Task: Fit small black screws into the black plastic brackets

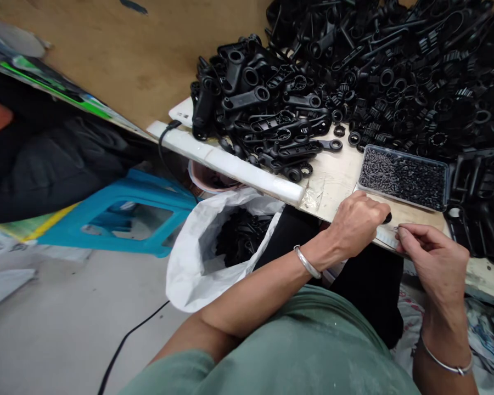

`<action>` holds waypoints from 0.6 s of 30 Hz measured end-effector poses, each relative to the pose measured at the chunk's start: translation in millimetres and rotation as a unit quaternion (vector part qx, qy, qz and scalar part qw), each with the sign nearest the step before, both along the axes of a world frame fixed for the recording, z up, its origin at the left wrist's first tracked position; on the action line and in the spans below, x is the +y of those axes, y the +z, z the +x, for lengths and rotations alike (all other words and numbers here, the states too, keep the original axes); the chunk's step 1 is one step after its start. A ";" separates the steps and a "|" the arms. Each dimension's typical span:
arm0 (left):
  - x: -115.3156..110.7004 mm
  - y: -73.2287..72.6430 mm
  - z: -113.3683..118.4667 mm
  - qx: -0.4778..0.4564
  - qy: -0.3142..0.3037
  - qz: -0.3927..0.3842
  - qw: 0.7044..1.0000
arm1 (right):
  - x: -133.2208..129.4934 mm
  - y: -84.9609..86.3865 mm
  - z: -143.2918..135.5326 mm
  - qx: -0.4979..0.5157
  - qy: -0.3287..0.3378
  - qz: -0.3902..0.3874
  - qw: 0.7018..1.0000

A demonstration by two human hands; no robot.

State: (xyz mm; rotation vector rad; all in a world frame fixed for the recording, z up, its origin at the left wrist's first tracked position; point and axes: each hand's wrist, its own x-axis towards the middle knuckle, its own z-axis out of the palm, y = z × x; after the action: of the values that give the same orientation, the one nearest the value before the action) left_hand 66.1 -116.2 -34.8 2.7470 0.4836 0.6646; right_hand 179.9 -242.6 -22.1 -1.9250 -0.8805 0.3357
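My left hand [358, 222] is closed at the table's front edge, with a silver bangle on its wrist. The end of a black plastic part [387, 218] sticks out past its fingers; the rest is hidden. To its right, my right hand [430, 255] pinches thumb and forefinger together at about the same height. Something tiny may be at those fingertips, too small to name. Just beyond both hands lies a clear plastic box [403, 198] of small dark pieces, screw-like on its left side and blacker on its right.
Black plastic arm-shaped parts [247, 99] and rings [387, 77] are heaped across the table. A white bar [230, 162] lies along its front edge. Below stands an open white sack [185, 269] of black parts, beside a blue stool [119, 214]. A black cable [127, 334] crosses the floor.
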 end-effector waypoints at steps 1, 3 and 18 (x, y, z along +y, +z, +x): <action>-0.6 -1.3 0.1 -0.006 0.001 0.003 1.000 | 0.1 0.1 -0.1 -0.001 -0.001 0.000 1.000; -1.4 -3.4 0.1 -0.011 0.001 0.006 1.000 | 0.2 0.1 -0.2 -0.002 -0.003 0.001 1.000; -5.2 -7.0 -11.1 -0.088 0.029 -0.018 0.996 | -3.8 -1.2 1.7 -0.006 -0.003 -0.006 1.000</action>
State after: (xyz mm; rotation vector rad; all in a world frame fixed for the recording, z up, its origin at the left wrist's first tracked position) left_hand 55.0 -121.4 -41.7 2.6192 0.5308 0.8938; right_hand 181.5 -246.3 -23.3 -1.9417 -0.8831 0.3262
